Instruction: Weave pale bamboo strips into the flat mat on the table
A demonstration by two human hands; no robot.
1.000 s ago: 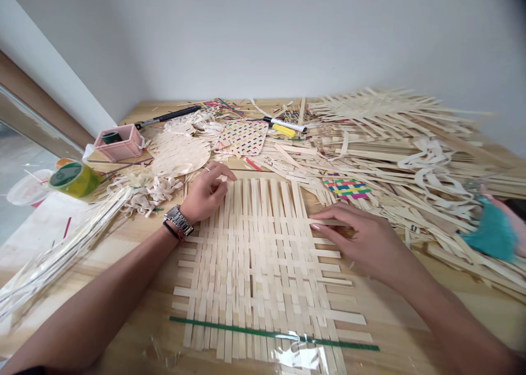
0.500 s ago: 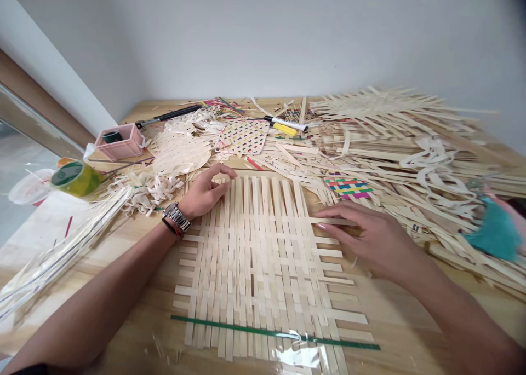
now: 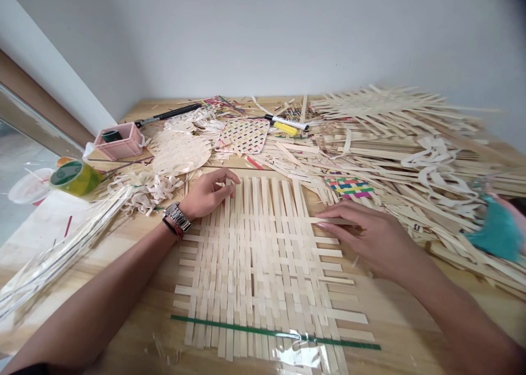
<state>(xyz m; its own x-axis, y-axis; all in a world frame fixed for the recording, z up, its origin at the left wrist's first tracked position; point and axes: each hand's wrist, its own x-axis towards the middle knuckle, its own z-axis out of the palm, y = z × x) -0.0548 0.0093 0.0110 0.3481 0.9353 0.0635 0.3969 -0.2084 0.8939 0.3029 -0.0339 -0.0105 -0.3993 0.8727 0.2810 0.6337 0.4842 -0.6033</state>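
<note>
Slightly rightward, my left hand (image 3: 209,193) has shifted over the far end of the mat (image 3: 263,254), fingers curled; whether they grip anything I cannot tell. My right hand (image 3: 376,235) pinches one strip (image 3: 329,220) at its right edge. Flat on the table (image 3: 390,320), the mat has a heap (image 3: 370,161) crowding behind. I count two markers (image 3: 293,124), one box (image 3: 128,144).

Even, fairly bright light, with wide-angle stretch toward the edges.
White glare flares on clear film (image 3: 302,356) below and between the left hand (image 3: 209,193) and right hand (image 3: 370,230); the teal item (image 3: 498,230) beyond the right looks soft.
</note>
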